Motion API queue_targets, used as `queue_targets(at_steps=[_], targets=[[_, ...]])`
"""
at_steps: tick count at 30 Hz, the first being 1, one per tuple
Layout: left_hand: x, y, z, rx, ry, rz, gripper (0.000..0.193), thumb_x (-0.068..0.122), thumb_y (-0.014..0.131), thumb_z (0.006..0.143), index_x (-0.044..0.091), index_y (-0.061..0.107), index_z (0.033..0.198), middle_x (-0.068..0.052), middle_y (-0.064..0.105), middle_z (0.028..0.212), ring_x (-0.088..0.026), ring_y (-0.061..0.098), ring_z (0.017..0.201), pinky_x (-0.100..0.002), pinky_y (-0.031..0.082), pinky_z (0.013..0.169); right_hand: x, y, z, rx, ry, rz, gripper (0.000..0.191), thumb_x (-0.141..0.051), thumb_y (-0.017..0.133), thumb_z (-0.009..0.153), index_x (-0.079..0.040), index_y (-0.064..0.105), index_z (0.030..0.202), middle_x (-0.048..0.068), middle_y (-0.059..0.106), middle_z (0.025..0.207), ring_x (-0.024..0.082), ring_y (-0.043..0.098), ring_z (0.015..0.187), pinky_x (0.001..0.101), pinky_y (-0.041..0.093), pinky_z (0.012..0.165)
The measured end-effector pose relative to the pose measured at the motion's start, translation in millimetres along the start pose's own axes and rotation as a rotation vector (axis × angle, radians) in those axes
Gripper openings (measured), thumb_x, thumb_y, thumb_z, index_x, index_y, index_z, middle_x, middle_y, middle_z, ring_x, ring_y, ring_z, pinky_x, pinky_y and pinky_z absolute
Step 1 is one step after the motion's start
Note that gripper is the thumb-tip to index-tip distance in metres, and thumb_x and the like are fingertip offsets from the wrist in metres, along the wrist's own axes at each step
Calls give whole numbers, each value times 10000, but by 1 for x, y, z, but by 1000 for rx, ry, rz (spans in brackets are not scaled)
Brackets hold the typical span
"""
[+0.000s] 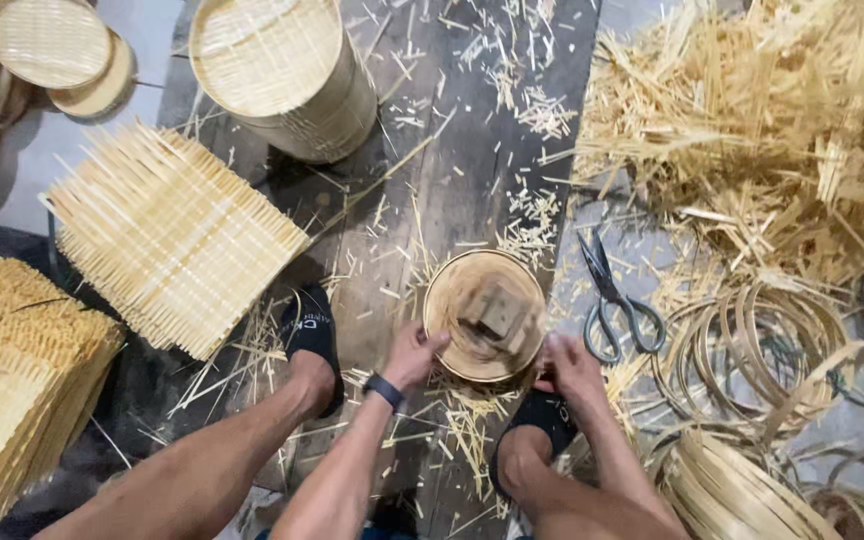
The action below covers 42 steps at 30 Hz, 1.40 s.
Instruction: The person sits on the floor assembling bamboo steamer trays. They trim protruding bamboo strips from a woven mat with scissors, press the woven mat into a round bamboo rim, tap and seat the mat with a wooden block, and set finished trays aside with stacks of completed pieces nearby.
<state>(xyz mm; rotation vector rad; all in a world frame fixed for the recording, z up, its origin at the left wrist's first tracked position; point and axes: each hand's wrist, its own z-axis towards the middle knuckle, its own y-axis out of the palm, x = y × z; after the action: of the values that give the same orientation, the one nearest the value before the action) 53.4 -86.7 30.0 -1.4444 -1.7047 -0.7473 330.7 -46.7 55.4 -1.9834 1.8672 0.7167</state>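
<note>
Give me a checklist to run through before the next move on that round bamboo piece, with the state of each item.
1. Left hand grips the rim of the round bamboo piece: ok.
2. Right hand on the opposite rim: ok.
3. Wooden block sits centred inside the piece: ok.
4. Scissors lie apart from both hands, beside the right one: ok.
5. Plank under the piece free of offcuts: not ok, splinters lie scattered.
6. Weave seated evenly all round the rim: cannot tell, the hands cover part of it.
</note>
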Motion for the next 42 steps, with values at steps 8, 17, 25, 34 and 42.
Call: queue_targets(at_steps=[8, 17, 25, 34, 42], targets=[[105, 70, -35, 102, 716, 146, 427, 303, 599, 1081, 9, 628, 1389, -219, 702, 1296, -314, 690, 1186, -405, 534, 1000, -38, 38, -12, -353, -38, 613, 563, -369, 684, 898, -55, 562, 1349, 111, 646, 1248, 278, 624, 1154, 463, 536, 1000], [109, 35, 10, 78, 117, 481, 425, 397, 506, 988, 194, 766, 1255, -92, 828, 1014, -288, 732, 758, -416, 570, 654, -40, 16, -22, -296, 14, 703, 755, -472, 633, 744, -102, 556, 1398, 135, 663, 1286, 322, 646, 1129, 503, 503, 944], [-8, -67, 69, 145, 3, 513, 343, 246, 615, 916, 41, 742, 1160, -171, 799, 1057, -257, 742, 966, -357, 561, 830, -7, -47, -24, -314, -231, 732, 726, -397, 623, 843, -16, 495, 1448, 187, 617, 1325, 374, 601, 1194, 585, 450, 1031], [52, -34, 133, 104, -86, -651, 208, 59, 580, 901, 46, 698, 1072, -147, 708, 1055, -226, 735, 901, -377, 644, 827, 23, -80, -3, -198, -210, 711, 709, -388, 608, 810, -10, 535, 1405, 173, 646, 1315, 369, 608, 1209, 552, 439, 1063], [55, 72, 52, -189, -432, 19, 452, 446, 655, 994, 8, 727, 1077, -137, 755, 1073, -221, 687, 1003, -356, 544, 846, 35, -46, 25, -667, -267, 754, 307, -346, 544, 1041, -65, 537, 1162, 195, 626, 1330, 413, 570, 1296, 599, 403, 1147]])
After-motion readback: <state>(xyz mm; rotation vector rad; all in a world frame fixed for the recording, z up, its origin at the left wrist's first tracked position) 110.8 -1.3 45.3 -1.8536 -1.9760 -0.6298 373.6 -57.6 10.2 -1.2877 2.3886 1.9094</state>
